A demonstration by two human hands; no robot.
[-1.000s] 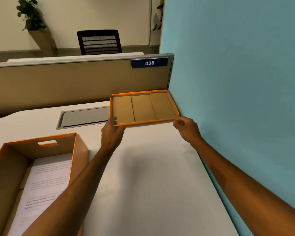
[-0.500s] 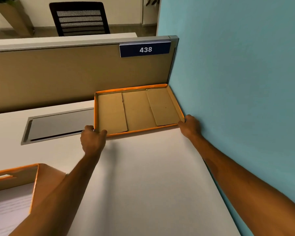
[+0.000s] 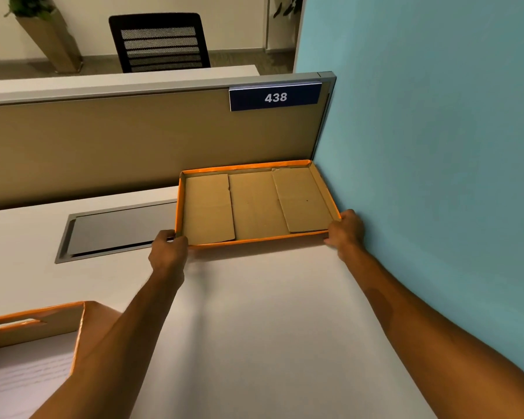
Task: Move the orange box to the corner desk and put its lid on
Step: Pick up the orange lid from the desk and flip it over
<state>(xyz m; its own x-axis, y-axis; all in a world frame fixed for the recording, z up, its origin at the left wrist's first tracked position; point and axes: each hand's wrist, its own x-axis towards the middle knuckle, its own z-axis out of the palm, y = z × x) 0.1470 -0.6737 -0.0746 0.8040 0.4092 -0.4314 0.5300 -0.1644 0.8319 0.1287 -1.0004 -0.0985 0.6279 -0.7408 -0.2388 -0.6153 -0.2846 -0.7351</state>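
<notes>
Dim warm light, soft shadows, wide-angle bowing

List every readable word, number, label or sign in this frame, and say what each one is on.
"438": white digits on the dark blue plate at the top of the tan partition.
Printed lines on the white sheet inside the orange box: too blurred to read.
The lid shows no text.

On the desk [image 3: 254, 328] sit one orange box [image 3: 43, 325] and one upturned lid [image 3: 254, 204], with two hands [image 3: 167, 252] at the lid's near corners. Beyond the desk stand one number plate [image 3: 274, 97], one chair [image 3: 161, 40] and one planter [image 3: 47, 34], perhaps a second at the frame's top edge.
</notes>
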